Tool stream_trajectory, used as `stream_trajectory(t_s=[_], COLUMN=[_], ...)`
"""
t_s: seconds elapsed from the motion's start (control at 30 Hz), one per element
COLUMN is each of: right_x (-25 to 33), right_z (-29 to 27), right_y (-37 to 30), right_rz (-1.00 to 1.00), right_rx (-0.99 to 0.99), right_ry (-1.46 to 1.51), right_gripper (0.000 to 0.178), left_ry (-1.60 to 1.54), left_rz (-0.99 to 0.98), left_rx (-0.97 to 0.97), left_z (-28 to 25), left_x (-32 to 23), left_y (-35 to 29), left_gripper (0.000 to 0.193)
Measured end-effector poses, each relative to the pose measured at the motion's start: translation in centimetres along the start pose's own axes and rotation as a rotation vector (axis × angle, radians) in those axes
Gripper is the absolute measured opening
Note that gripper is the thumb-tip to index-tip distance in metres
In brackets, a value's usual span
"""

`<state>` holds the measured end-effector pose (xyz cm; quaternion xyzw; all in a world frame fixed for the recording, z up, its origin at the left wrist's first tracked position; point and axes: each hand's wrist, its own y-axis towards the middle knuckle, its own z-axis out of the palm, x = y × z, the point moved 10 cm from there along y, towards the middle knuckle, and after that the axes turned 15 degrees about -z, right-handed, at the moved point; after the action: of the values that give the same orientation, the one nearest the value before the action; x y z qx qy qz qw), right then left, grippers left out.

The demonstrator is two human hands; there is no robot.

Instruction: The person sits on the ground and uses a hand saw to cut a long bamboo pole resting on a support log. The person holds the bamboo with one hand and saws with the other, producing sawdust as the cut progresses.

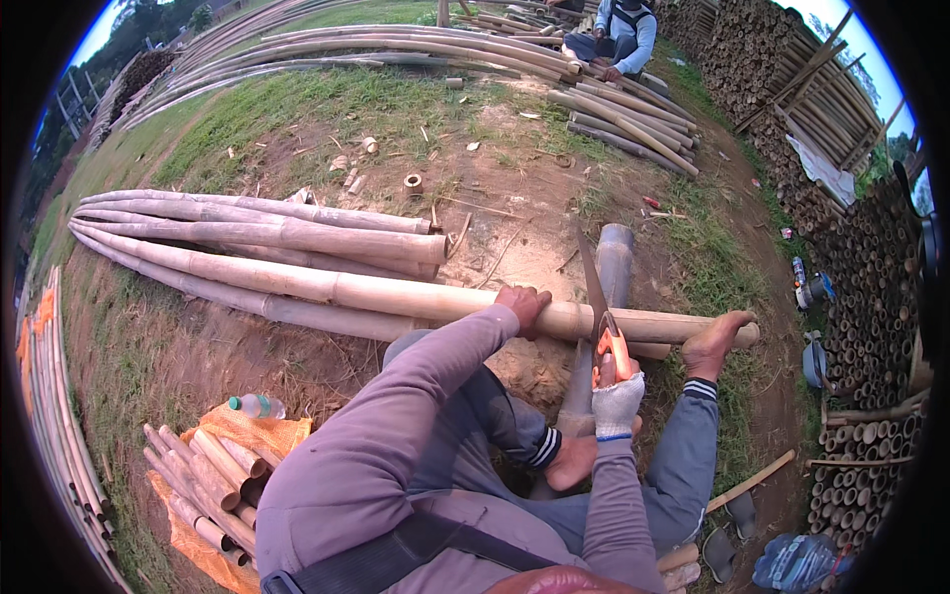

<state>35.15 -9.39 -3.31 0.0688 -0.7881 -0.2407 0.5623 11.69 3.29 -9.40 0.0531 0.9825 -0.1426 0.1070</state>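
A long pale bamboo pole point(396, 293) runs from the far left across in front of me. My left hand point(524, 309) is closed over it, just left of the saw. In a white knitted glove, my right hand point(618, 401) grips the orange handle of a handsaw point(612, 348). The saw's blade points away from me and crosses the pole; whether its teeth are in a cut cannot be made out. Under the pole lies a thick grey bamboo log point(615, 259), set crosswise. My bare right foot point(714, 345) rests against the pole near its right end.
Several bamboo poles point(297, 233) lie bundled at left. Cut pieces point(213, 475) sit on orange netting point(259, 428) with a plastic bottle point(259, 406). Stacked bamboo point(851, 307) lines the right side, near slippers point(719, 552). Another person point(623, 35) sits by poles at the back.
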Motion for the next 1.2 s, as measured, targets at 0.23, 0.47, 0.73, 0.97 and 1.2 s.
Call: stream_trajectory(t_s=[0.23, 0.47, 0.73, 0.97, 1.2], right_x=[-1.2, -1.7, -0.9, -0.2, 3.4], right_z=[0.4, -2.3, -1.2, -2.7, -1.1], right_y=[-0.2, -0.4, -0.7, -0.9, 0.7], right_rz=[0.011, 0.056, 0.034, 0.051, 0.008], right_rx=[-0.005, -0.057, -0.027, -0.033, 0.0], right_ry=[-0.024, -0.074, -0.124, -0.223, -0.329], right_gripper=[0.028, 0.033, 0.033, 0.033, 0.045], left_ry=[0.019, 0.033, 0.07, 0.1, 0.089], left_rz=[-0.034, 0.046, 0.032, 0.039, -0.005], left_rx=[0.0, -0.002, 0.011, 0.042, 0.022], left_z=[-0.2, 0.2, 0.0, 0.4, 0.4], left_x=[0.7, -2.2, -1.2, -3.1, 0.0], left_y=[-0.3, 0.8, 0.2, 0.6, 1.2], left_gripper=[0.076, 0.076, 0.076, 0.076, 0.089])
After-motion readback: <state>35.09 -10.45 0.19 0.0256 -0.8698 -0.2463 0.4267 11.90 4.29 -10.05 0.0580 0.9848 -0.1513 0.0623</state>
